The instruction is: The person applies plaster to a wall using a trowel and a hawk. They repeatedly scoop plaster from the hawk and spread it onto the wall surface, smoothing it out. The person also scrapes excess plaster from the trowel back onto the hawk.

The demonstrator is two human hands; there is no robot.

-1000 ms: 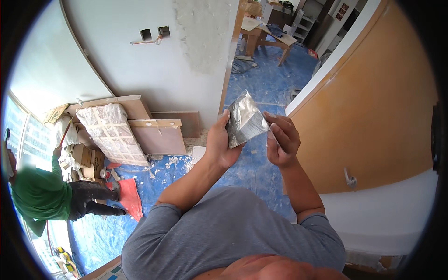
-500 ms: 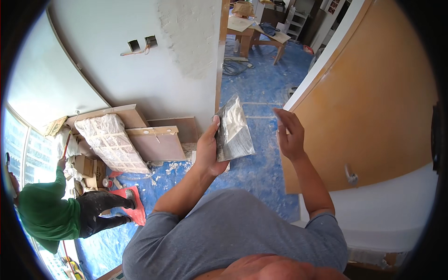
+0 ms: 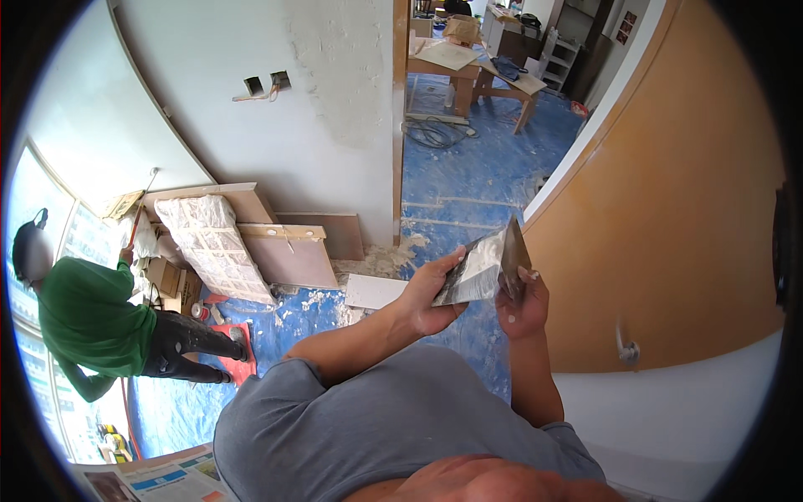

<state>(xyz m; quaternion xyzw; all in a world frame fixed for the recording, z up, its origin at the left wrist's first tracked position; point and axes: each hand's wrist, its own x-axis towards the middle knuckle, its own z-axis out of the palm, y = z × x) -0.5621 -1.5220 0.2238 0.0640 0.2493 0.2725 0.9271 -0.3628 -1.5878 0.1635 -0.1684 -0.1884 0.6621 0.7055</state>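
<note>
My left hand (image 3: 428, 301) is closed on the near left edge of a flat, smeared metal plate (image 3: 458, 290), thumb on top. White putty (image 3: 487, 255) is spread over the plate's surface. Closed around a thin, greyish scraper blade (image 3: 516, 251), my right hand (image 3: 524, 311) is at the plate's right side. The blade stands tilted along that edge, close against the putty. Whether it has a handle is hidden by my fingers.
An orange-brown wooden door (image 3: 661, 192) stands at right beside a doorway. Boards (image 3: 288, 255) and a wrapped panel (image 3: 213, 247) lean on the left wall. A person in green (image 3: 92, 314) works with a pole. Blue sheeting (image 3: 468, 176) covers the floor; a trestle table (image 3: 456, 63) stands beyond.
The plate in my left hand has moved right and tilted. My right hand has come down beside it, bringing the scraper blade against its right edge. The view has shifted slightly.
</note>
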